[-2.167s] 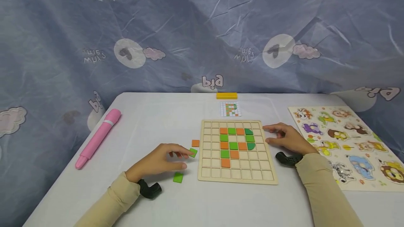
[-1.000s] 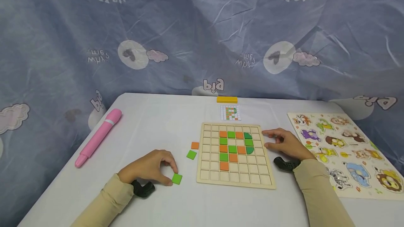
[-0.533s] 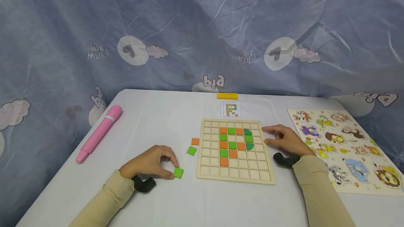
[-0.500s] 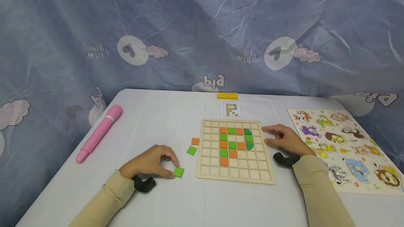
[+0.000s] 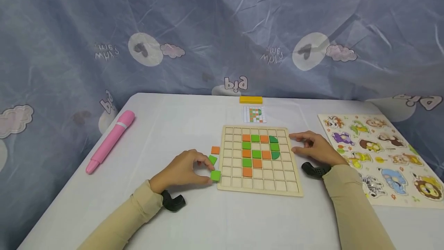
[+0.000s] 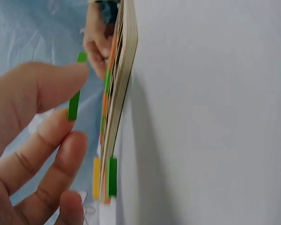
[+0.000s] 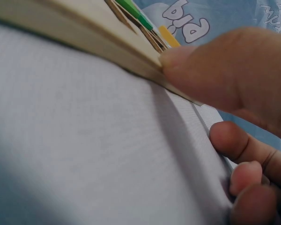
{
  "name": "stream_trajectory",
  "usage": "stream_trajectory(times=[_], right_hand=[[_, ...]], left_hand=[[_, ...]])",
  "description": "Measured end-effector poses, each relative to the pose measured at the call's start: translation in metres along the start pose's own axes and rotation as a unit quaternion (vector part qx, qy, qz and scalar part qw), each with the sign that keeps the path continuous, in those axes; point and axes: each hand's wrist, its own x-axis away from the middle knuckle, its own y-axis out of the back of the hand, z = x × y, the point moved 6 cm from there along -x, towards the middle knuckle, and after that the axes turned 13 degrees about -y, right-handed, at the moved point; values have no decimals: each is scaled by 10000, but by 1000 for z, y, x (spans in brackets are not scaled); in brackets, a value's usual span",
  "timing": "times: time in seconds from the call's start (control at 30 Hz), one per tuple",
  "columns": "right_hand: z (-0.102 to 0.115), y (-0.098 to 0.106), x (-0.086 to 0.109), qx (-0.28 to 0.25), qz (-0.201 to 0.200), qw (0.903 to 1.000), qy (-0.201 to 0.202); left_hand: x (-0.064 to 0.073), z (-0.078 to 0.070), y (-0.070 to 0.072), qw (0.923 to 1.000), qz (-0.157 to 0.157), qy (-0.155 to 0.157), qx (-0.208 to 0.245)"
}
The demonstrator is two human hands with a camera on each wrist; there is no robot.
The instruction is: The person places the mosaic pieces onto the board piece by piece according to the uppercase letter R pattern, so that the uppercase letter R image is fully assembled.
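Observation:
Between thumb and index finger, my left hand (image 5: pixel 182 169) pinches a green square tile (image 5: pixel 215 175) by its edges. In the left wrist view that tile (image 6: pixel 74 105) is up off the table, beside the board's left edge. The wooden grid board (image 5: pixel 230 193) carries orange and green squares plus two dark-green rounded pieces, laid out like a letter P. My right hand (image 5: pixel 317 149) rests at the board's right edge, its thumb (image 7: pixel 187 61) against the side in the right wrist view. Behind the left fingers lie another green tile (image 5: pixel 212 159) and an orange tile (image 5: pixel 215 150).
A small pattern card (image 5: pixel 254 114) lies behind the board, with a yellow block (image 5: pixel 251 100) beyond it. The pink marker-shaped stick (image 5: pixel 110 142) lies at left. An animal puzzle board (image 5: pixel 385 161) is at right, partly under the right forearm. A patterned cloth (image 5: pixel 208 30) hangs behind.
My left hand has lifted the nearer green tile from the table and carried it rightward to the board's left edge. The right hand stays at the board's right edge.

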Motion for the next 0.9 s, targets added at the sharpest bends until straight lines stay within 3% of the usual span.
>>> stream_trajectory(times=[0.23,0.53,0.9], right_hand=[[0,1,-1,-1,-67,10000,14],[1,0,-2,-25,-33,10000,-14],[1,0,-2,-6,36,9998,-183]], left_hand=[[-23,-22,-18,9993,-173,-238,-244],[-48,-38,-41,9993,-100,-307,-174],[-55,-41,-53,9992,58,-381,-125]])
